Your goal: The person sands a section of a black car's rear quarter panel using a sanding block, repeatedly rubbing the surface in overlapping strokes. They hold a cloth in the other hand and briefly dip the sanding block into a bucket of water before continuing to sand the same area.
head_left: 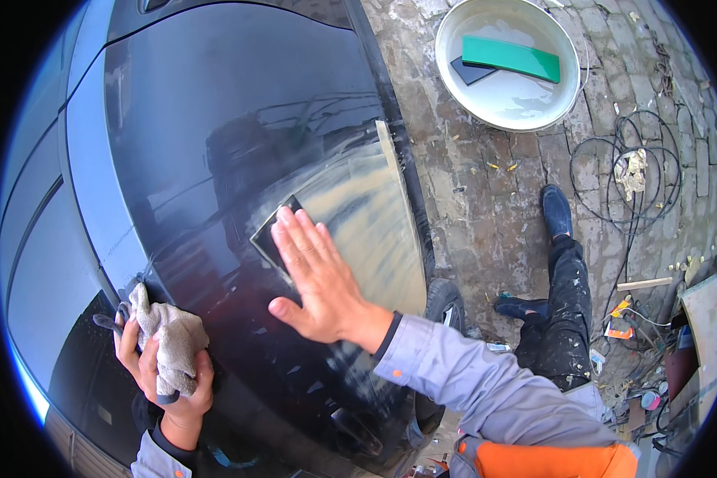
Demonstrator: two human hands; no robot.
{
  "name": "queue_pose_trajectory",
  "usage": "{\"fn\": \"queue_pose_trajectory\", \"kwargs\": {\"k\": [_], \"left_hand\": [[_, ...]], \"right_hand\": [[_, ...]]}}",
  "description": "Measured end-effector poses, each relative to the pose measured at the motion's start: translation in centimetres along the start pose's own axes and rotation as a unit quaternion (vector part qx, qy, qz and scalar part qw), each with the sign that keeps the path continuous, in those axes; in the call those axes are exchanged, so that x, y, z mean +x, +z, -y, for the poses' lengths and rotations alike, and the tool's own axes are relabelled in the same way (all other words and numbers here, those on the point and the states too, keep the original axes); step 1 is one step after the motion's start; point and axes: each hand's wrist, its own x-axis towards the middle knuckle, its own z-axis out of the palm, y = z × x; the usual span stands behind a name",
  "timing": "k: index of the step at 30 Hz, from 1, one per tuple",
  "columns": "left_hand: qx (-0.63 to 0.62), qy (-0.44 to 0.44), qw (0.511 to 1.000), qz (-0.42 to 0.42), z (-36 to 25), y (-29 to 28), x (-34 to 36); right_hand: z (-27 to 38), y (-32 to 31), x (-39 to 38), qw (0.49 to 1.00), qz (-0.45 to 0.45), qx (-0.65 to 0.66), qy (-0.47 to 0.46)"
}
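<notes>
My left hand (185, 405) grips a bunched beige-grey cloth (174, 338) at the left side of the dark car panel. Dark, rounded bits poke out by its fingers; what they are I cannot make out. My right hand (320, 283) lies flat, fingers stretched, over a dark thin sheet that looks like sandpaper (268, 239). The palm hides much of that sheet. Under and beside this hand is the car door (191, 127), glossy and dark, with a sanded patch of tan filler (374, 231). Masking tape (398, 175) runs along the patch's right edge.
A round metal basin (526, 111) of cloudy water stands on the brick ground, holding a green block (510, 57) and a dark sheet (472, 73). Coiled black cable (593, 187) lies at right. Debris and boards (705, 342) crowd the lower right. A car wheel (446, 303) is beside my forearm.
</notes>
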Motion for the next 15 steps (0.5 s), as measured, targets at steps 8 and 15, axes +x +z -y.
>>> {"fn": "queue_pose_trajectory", "kwargs": {"k": [8,15], "left_hand": [[0.011,0.0,1.0,0.017,0.1,-0.1,0.0],[0.015,-0.002,1.0,0.015,-0.2,-0.2,0.3]], "right_hand": [[-14.0,-1.3,3.8,0.939,-0.118,0.134,0.294],[0.6,-0.4,0.5,0.998,-0.02,0.057,0.025]]}}
